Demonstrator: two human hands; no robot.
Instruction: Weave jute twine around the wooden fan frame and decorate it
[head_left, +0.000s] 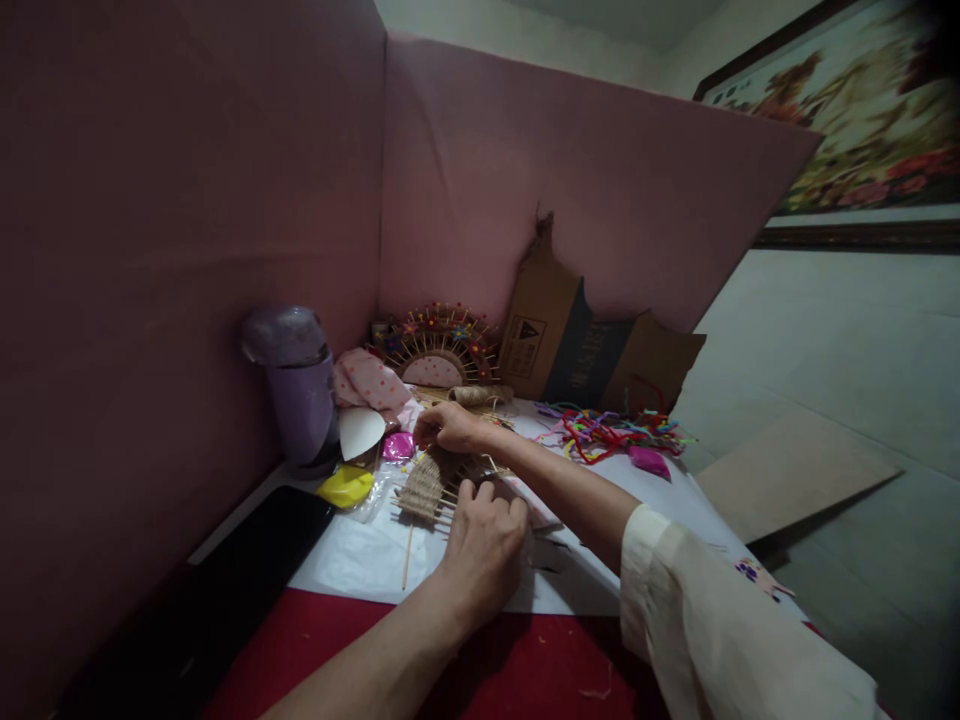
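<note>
A half-round piece of brown twine woven over thin wooden sticks (426, 488) lies tilted above the white sheet. My left hand (486, 530) grips its near right side, fingers curled over the stick ends. Above its far edge is my right hand (448, 428), with fingers bent and drawn together; what they pinch is too small to make out. Bare stick ends jut from the left and lower edges of the weave. One loose stick (407, 558) lies just below it. A pink packet (398, 446) and a yellow packet (346, 487) are to the left.
A purple lidded cup (301, 400) stands left, behind a black phone-like slab (277, 540). At the back are a decorated stick fan (433, 372), a twine roll (480, 396) and torn cardboard (547, 330). Coloured pipe cleaners (607, 432) lie right, beside a magenta packet (649, 461).
</note>
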